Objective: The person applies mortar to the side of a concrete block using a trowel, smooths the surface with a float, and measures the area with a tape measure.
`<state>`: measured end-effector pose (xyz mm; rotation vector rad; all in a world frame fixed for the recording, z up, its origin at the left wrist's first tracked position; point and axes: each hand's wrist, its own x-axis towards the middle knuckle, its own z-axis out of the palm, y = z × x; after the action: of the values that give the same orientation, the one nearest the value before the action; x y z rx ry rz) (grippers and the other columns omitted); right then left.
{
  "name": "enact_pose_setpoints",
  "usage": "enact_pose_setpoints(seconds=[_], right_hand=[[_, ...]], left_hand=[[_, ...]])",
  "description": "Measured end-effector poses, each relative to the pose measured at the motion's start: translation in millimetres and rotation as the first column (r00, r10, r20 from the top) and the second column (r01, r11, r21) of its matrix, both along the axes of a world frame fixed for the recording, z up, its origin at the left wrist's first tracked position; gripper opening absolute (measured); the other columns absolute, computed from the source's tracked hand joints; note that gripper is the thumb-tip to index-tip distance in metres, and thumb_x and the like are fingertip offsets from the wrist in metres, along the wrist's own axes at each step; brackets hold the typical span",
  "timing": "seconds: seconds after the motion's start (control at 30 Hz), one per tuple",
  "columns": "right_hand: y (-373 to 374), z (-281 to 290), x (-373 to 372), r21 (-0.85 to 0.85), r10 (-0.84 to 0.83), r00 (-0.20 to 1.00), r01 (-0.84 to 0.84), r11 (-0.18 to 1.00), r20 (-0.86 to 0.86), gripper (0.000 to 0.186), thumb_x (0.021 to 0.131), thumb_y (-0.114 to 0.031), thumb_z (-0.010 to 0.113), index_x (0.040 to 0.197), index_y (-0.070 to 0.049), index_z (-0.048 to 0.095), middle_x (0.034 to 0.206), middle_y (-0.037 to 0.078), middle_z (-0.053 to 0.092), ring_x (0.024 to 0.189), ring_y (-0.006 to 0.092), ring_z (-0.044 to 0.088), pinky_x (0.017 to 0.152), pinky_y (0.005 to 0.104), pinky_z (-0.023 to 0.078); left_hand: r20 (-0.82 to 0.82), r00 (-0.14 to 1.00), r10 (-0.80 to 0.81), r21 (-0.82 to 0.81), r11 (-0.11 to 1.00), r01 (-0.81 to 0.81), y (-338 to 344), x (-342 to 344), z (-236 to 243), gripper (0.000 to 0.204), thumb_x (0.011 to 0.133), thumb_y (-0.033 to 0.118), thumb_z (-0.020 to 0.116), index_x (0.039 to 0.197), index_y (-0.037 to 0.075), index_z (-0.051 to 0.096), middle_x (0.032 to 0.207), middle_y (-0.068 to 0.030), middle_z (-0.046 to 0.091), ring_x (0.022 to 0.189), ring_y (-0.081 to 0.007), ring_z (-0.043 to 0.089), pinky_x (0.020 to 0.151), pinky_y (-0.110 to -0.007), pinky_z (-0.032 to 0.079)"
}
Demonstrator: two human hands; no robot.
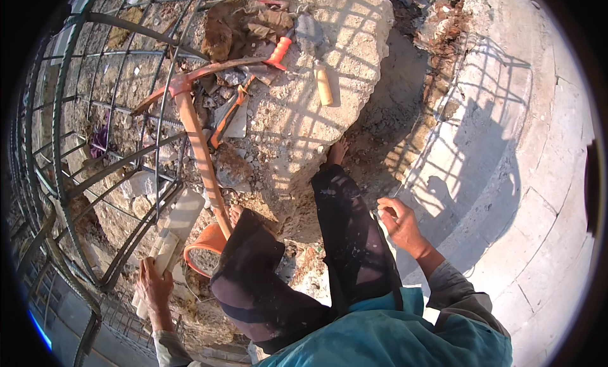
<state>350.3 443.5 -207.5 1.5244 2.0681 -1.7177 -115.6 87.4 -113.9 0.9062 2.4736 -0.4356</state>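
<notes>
My left hand (155, 288), low on the left, is closed round the pale handle of a plastering float (185, 210). The float's long grey-white plate slants up beside the rebar cage, and its lower part is partly hidden by my hand. My right hand (402, 226) is raised beside my right knee, thumb and fingers pinched together. A thin pale line shows by its fingertips, but what they hold is too small to make out. An orange rubber bucket (208, 245) stands between my left hand and my left leg.
A pickaxe (197, 135) lies on the rubble, near an orange-and-black handled tool (229, 116) and a trowel (309, 34) with a wooden handle. A red-handled tool (278, 51) lies nearby. The rebar cage (63, 145) rises at left; a pale concrete surface (538, 240) curves along the right.
</notes>
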Motion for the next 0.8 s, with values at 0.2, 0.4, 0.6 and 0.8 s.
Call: enact_pose_setpoints(seconds=[0.2, 0.4, 0.6, 0.8], right_hand=[[-18.6, 44.2, -92.0, -0.059, -0.087, 0.833, 0.065, 0.996, -0.547, 0.032, 0.090, -0.001, 0.063, 0.121, 0.001, 0.054, 0.103, 0.013, 0.062, 0.090, 0.0220, 0.066, 0.079, 0.0312, 0.053], [23.2, 60.3, -127.5, 0.146, -0.171, 0.767, 0.326, 0.934, -0.618, 0.064, 0.084, -0.008, 0.071, 0.138, 0.002, 0.039, 0.123, 0.023, 0.049, 0.109, 0.0383, 0.054, 0.090, 0.0420, 0.048], [100.5, -50.8, -15.6, 0.032, -0.696, 0.667, 0.727, 0.686, -0.266, 0.049, 0.085, -0.011, 0.066, 0.127, 0.006, 0.045, 0.103, 0.021, 0.061, 0.090, 0.0317, 0.065, 0.074, 0.0381, 0.052], [125.9, -222.0, 35.2, 0.208, -0.802, 0.555, 0.831, 0.517, -0.224, 0.031, 0.082, -0.011, 0.065, 0.107, 0.002, 0.053, 0.076, 0.019, 0.066, 0.069, 0.0307, 0.069, 0.066, 0.0365, 0.053]], left_hand=[[0.085, 0.995, 0.041, 0.413, 0.908, -0.073, 167.2, 70.4, 58.7, 0.050, 0.072, 0.005, 0.062, 0.120, 0.001, 0.049, 0.106, -0.0141, 0.056, 0.095, -0.0313, 0.059, 0.084, -0.043, 0.049], [0.793, 0.605, -0.069, 0.536, 0.552, -0.639, 402.4, 182.0, 2.5, 0.057, 0.085, 0.005, 0.057, 0.135, -0.005, 0.031, 0.122, -0.0161, 0.047, 0.111, -0.0218, 0.049, 0.100, -0.037, 0.040], [0.911, 0.146, -0.385, 0.402, 0.756, -0.517, 490.2, 336.4, -84.8, 0.056, 0.088, 0.002, 0.055, 0.139, -0.008, 0.034, 0.129, -0.0211, 0.050, 0.112, -0.0225, 0.057, 0.090, -0.032, 0.050], [0.100, 0.797, -0.595, 0.852, 0.465, 0.240, 634.2, 247.4, -275.7, 0.044, 0.087, 0.015, 0.066, 0.125, -0.001, 0.051, 0.125, -0.0249, 0.052, 0.116, -0.0405, 0.052, 0.098, -0.049, 0.043]])
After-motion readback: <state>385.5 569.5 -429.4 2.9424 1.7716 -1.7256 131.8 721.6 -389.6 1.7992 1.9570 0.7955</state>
